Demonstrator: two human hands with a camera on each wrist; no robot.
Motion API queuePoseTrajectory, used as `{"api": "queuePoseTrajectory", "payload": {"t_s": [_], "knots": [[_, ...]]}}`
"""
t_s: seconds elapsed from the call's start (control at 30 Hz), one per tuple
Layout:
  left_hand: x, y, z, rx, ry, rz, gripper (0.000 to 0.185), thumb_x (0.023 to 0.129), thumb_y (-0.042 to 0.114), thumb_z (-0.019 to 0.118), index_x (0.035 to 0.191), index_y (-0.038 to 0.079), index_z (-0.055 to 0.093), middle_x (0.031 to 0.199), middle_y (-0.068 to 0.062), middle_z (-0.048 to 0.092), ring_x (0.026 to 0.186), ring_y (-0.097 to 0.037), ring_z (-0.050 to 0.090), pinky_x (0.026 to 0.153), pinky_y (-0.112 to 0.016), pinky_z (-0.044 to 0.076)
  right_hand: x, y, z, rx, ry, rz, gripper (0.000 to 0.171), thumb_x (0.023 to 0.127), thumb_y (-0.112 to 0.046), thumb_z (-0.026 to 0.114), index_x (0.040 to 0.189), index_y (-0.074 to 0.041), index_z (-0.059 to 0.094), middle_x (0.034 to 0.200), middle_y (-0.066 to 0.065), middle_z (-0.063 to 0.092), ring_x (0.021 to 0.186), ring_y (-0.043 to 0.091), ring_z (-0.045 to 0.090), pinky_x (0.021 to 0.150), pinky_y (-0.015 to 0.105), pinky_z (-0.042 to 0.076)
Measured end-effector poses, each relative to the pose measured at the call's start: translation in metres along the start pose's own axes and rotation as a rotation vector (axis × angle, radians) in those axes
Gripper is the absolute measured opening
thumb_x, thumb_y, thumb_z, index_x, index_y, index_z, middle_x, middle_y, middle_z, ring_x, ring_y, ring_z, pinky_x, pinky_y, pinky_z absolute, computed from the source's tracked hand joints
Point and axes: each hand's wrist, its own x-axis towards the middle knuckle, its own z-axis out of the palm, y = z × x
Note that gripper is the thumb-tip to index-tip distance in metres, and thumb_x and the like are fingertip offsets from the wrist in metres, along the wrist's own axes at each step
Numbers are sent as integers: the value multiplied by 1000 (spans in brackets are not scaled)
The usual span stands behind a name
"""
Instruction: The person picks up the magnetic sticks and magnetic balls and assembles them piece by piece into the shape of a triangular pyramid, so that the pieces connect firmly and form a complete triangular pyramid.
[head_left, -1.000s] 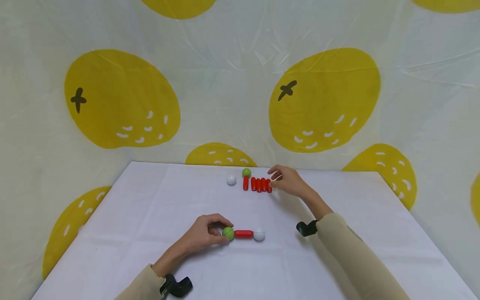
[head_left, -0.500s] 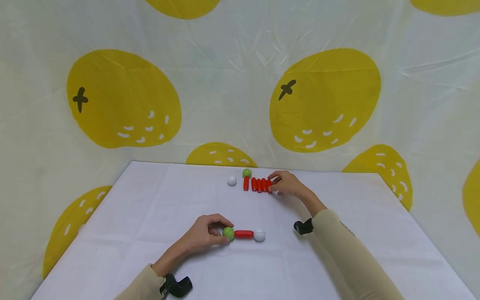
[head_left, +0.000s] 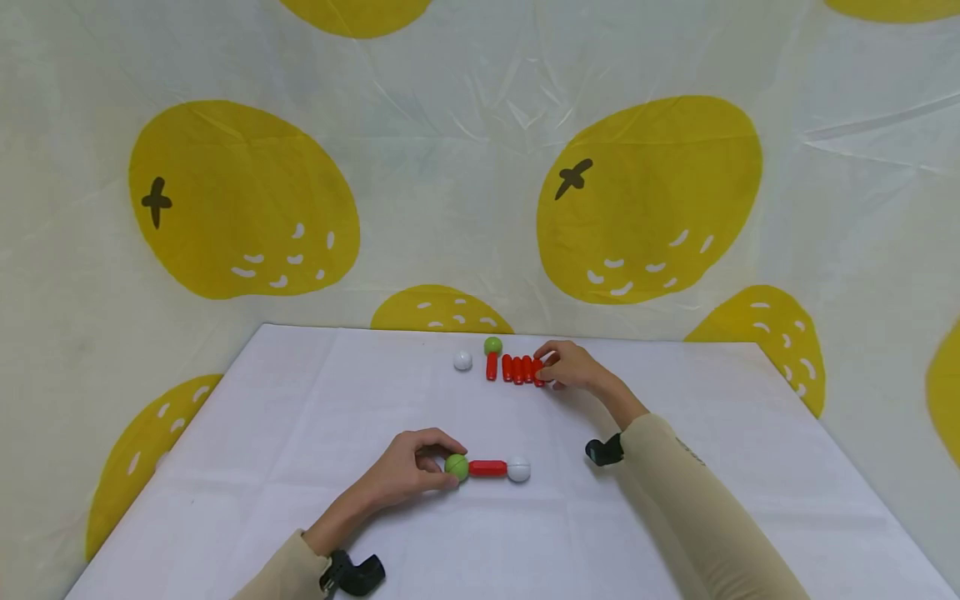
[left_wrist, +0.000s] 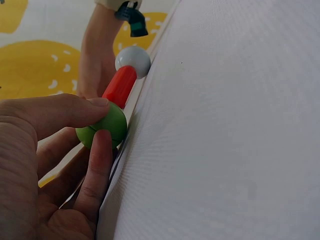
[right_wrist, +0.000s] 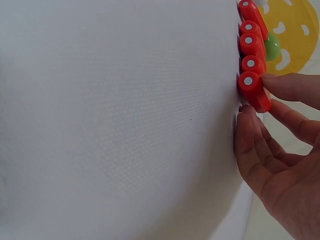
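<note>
Head view: left hand [head_left: 405,468] pinches the green ball [head_left: 456,466] of a finished ball-rod-ball link; right hand [head_left: 572,365] grips the nearest red rod [head_left: 537,372], four more rods beyond it unused.

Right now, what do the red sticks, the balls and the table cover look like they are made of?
The red sticks look like glossy moulded plastic, with a round grey dot, possibly metal, in each end. The green ball and white ball seem smooth plastic with a soft sheen. The table cover shows a fine weave, so probably cloth.
</note>
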Motion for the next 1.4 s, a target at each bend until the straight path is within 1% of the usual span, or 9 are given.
{"api": "queuePoseTrajectory", "payload": {"t_s": [0.13, 0.37, 0.53, 0.7, 0.9, 1.03, 1.17, 1.4], "knots": [[0, -1, 0, 0, -1, 2, 36, 85, 22, 85, 120, 17, 74, 117, -1, 73, 99, -10, 64, 79, -18, 55, -2, -1, 1, 19, 21, 4, 41, 96, -16, 70, 133, -6, 56, 123, 19, 63, 99, 26, 63, 81, 29, 61], [0, -1, 1, 2, 0, -3, 36, 86, 22, 84, 120, 17, 74, 117, -1, 73, 99, -10, 64, 79, -18, 55, -5, -3, 4, 32, 52, -7, 42, 94, -14, 71, 130, -7, 51, 113, 17, 63, 90, 24, 62, 80, 29, 60], [0, 1, 1, 3, 1, -2, 36, 86, 21, 84, 120, 16, 74, 117, -1, 73, 99, -10, 64, 79, -18, 55, -7, -4, 5, 52, 63, -5, 41, 96, -14, 69, 131, -6, 48, 112, 17, 62, 90, 25, 63, 81, 29, 60], [0, 1, 1, 0, 5, -6, 36, 86, 21, 84, 120, 16, 75, 117, -1, 73, 100, -11, 64, 80, -18, 55, -11, -4, 4, 98, 66, -2, 37, 99, -13, 64, 130, -4, 47, 112, 19, 62, 92, 26, 65, 81, 31, 61], [-1, 1, 1, 4, 6, -10, 36, 85, 22, 84, 119, 17, 75, 116, 0, 73, 100, -11, 63, 79, -18, 55, -19, -4, 1, 126, 64, -13, 36, 99, -13, 64, 131, -5, 47, 110, 18, 62, 89, 25, 64, 80, 30, 60], [-2, 1, 1, 5, 4, -15, 36, 85, 22, 85, 119, 17, 75, 116, 0, 73, 99, -11, 63, 78, -18, 54, -28, -6, -1, 130, 56, -59, 36, 99, -11, 64, 131, -5, 48, 111, 19, 61, 88, 24, 64, 81, 31, 60], [-1, 2, 0, -1, 1, -10, 36, 85, 21, 85, 120, 17, 75, 116, 0, 73, 99, -11, 63, 78, -18, 55, -37, -10, 2, 127, 42, -114, 35, 99, -10, 64, 130, -4, 49, 113, 20, 61, 89, 24, 64, 82, 34, 61], [-1, 0, 1, -4, -3, -7, 36, 86, 22, 84, 120, 17, 74, 117, -1, 73, 99, -11, 64, 79, -18, 55, -51, -16, 14, 125, -10, -178, 33, 98, -11, 65, 128, -5, 51, 114, 19, 64, 90, 22, 64, 80, 30, 60]]}}
